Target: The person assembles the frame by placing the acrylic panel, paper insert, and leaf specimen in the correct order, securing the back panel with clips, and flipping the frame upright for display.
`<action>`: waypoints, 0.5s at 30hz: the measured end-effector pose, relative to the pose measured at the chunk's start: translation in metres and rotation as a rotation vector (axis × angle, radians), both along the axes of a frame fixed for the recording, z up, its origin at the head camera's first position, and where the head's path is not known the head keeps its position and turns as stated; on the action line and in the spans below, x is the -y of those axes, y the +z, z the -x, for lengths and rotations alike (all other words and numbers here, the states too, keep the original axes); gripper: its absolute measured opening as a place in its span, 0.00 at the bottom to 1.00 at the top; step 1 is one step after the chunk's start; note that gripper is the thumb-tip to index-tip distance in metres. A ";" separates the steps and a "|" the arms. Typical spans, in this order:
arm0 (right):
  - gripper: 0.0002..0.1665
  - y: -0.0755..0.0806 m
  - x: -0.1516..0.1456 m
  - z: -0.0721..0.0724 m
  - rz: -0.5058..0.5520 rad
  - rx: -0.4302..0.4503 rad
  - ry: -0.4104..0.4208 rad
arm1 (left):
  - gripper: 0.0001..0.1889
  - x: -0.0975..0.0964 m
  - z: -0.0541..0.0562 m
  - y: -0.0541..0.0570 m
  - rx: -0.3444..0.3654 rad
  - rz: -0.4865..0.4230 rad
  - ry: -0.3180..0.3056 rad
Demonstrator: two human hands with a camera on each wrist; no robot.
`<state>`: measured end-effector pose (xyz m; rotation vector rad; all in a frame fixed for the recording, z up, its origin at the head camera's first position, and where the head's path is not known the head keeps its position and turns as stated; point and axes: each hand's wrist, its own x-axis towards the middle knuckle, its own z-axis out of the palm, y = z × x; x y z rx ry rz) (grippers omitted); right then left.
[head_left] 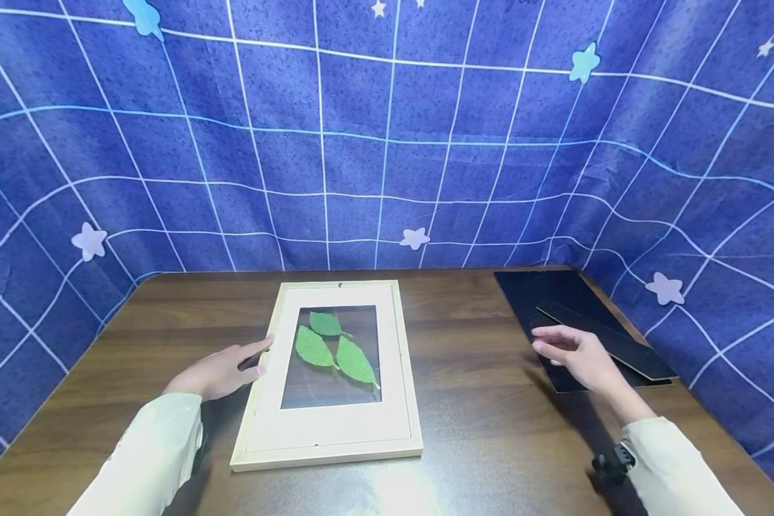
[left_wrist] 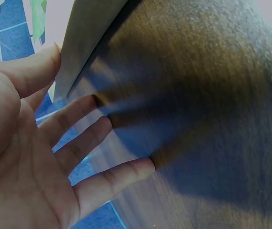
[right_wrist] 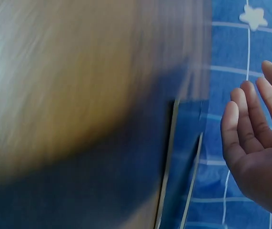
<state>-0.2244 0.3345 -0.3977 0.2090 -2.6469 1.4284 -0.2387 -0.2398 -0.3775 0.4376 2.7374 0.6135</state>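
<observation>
A pale wooden picture frame (head_left: 325, 462) lies flat on the table, with a white mat (head_left: 329, 426) inside it. Three green leaves (head_left: 355, 360) show in the mat's dark, see-through window. My left hand (head_left: 222, 369) touches the frame's left side with thumb and index finger; in the left wrist view its other fingertips (left_wrist: 145, 164) reach down to the tabletop. Over at the right, my right hand (head_left: 577, 352) hovers with nothing in it, fingers relaxed, beside a black board (head_left: 522, 294). On that board lies a black folding stand (head_left: 609, 337), a narrow strip.
The brown wooden table (head_left: 477, 423) runs back to a blue curtain (head_left: 355, 165) with white grid lines and stars, which also closes in both sides. A small black device (head_left: 614, 462) sits at the right wrist.
</observation>
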 end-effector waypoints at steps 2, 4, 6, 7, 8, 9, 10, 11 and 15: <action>0.24 -0.001 -0.009 -0.003 -0.002 -0.004 -0.021 | 0.32 0.001 0.000 0.000 -0.002 0.003 0.002; 0.25 -0.002 -0.017 -0.005 -0.004 -0.008 -0.044 | 0.32 0.002 0.000 0.000 -0.003 0.004 0.004; 0.26 -0.002 -0.025 -0.007 0.002 -0.007 -0.061 | 0.32 0.003 0.000 0.000 -0.002 0.005 0.007; 0.26 -0.002 -0.030 -0.007 0.004 -0.007 -0.072 | 0.32 0.003 0.000 0.000 -0.005 0.003 0.004; 0.27 -0.002 -0.034 -0.008 0.003 -0.006 -0.088 | 0.32 0.004 0.000 0.000 -0.002 0.001 0.004; 0.27 -0.002 -0.038 -0.009 0.000 -0.006 -0.102 | 0.32 0.003 0.000 0.000 -0.001 -0.001 0.004; 0.27 -0.002 -0.042 -0.010 0.005 -0.010 -0.110 | 0.32 0.003 -0.001 0.000 -0.001 -0.002 0.004; 0.27 -0.002 -0.047 -0.011 0.004 -0.013 -0.120 | 0.32 0.003 -0.001 0.000 -0.003 -0.002 0.003; 0.19 -0.002 -0.064 -0.015 0.027 -0.041 -0.158 | 0.32 0.000 0.000 0.000 -0.014 -0.001 -0.004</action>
